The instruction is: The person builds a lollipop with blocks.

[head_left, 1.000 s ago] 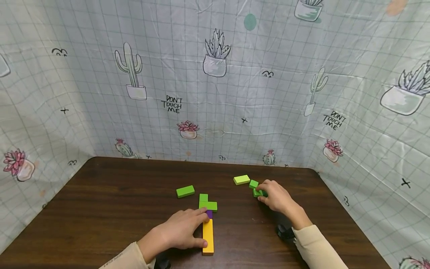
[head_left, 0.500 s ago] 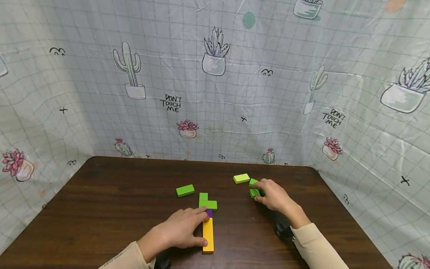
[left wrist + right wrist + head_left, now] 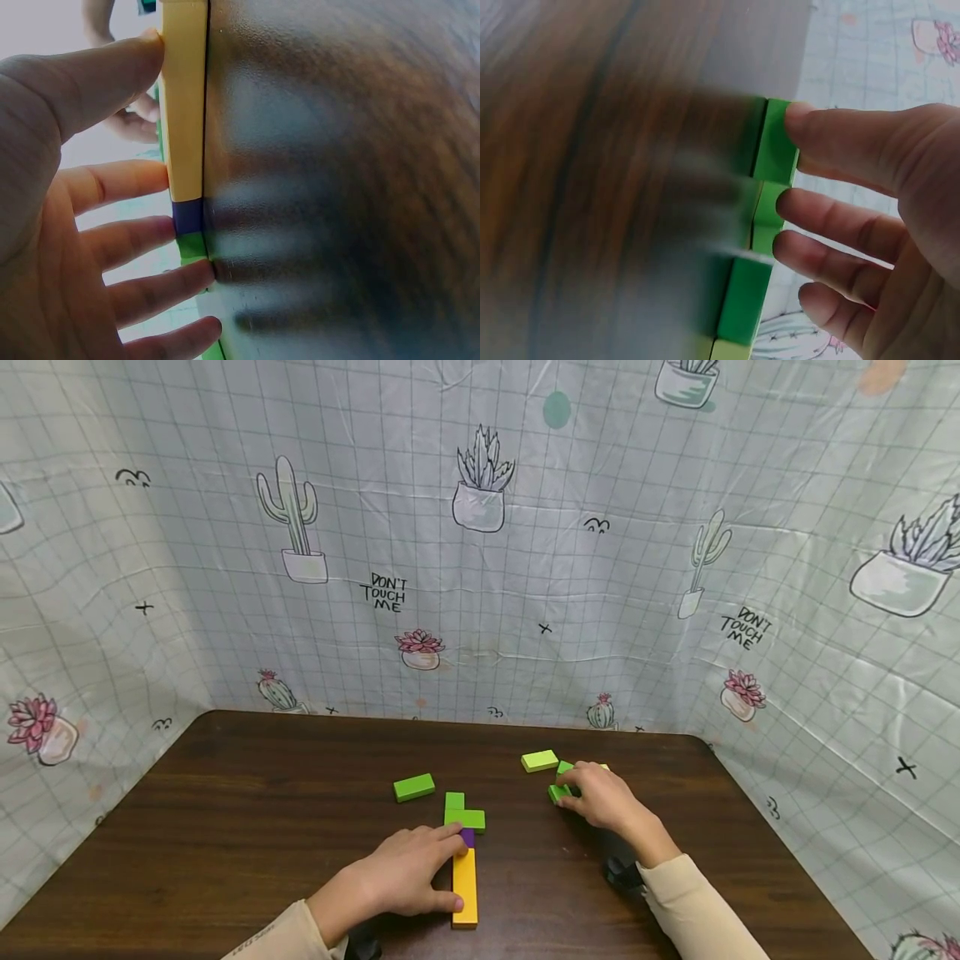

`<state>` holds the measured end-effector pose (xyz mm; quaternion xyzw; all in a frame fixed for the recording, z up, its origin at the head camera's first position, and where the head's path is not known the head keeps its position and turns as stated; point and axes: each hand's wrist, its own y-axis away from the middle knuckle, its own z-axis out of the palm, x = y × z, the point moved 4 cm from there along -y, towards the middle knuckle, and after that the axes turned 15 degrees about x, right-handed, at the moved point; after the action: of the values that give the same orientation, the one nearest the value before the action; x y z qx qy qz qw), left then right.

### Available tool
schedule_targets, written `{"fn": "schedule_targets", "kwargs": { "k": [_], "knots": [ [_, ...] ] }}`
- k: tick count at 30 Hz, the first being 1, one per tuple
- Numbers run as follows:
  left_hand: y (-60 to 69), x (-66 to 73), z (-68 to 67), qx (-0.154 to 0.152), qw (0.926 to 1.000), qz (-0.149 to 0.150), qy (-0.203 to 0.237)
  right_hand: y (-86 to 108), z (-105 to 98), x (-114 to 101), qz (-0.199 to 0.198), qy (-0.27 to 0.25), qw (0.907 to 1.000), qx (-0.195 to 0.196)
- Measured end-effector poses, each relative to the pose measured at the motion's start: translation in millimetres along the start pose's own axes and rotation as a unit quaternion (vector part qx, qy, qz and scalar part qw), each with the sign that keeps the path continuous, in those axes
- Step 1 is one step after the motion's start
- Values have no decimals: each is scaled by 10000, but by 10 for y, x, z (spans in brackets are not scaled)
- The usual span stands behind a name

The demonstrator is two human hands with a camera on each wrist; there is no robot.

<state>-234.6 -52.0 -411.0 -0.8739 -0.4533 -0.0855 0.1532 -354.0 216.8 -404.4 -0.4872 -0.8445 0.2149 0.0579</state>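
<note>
In the head view my left hand (image 3: 408, 870) rests with spread fingers on a row of blocks. Its thumb touches the long yellow block (image 3: 466, 885), and fingertips lie at the purple block (image 3: 468, 837) and the green blocks (image 3: 471, 819) beyond. The left wrist view shows the straight fingers along the yellow block (image 3: 186, 112) and purple block (image 3: 188, 217). At the right, my right hand (image 3: 609, 797) touches a small green block (image 3: 557, 794). In the right wrist view its thumb meets one green block (image 3: 775, 142), while extended fingers lie beside another green piece (image 3: 769, 204).
A loose green block (image 3: 414, 787) lies left of the row. A yellow-green block (image 3: 539, 761) lies behind the right hand's blocks, and a yellowish piece (image 3: 604, 767) shows just behind the hand. Patterned cloth (image 3: 480, 610) surrounds the dark wooden table (image 3: 262, 810).
My right hand has moved a little left, and the small green block by its thumb has slid left with it. The yellowish piece behind the hand has come into view. My left hand stays put.
</note>
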Motion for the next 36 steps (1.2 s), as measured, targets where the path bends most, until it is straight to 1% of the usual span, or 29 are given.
{"fn": "schedule_targets", "kwargs": {
  "k": [7,13,20,23,28,32,36],
  "knots": [
    [0,-1,-10,7,10000,25,36,-70,70,-133,-109,-572,9982,-127],
    [-1,1,3,19,10000,20,-2,-125,117,-270,-14,-616,9978,-225],
    [-4,-8,16,11,10000,6,-19,-185,162,-417,-166,-800,9960,-354],
    [-5,-11,17,14,10000,24,7,-205,186,-472,-295,-1002,9934,-470],
    [-6,-14,18,2,10000,19,27,-250,222,-552,-478,-1450,9862,-634],
    [-6,-15,16,8,10000,58,22,-272,242,-571,-463,-1548,9840,-750],
    [-13,-14,7,-3,10000,73,-14,-297,240,-567,-341,-1587,9842,-711]
  ]
}}
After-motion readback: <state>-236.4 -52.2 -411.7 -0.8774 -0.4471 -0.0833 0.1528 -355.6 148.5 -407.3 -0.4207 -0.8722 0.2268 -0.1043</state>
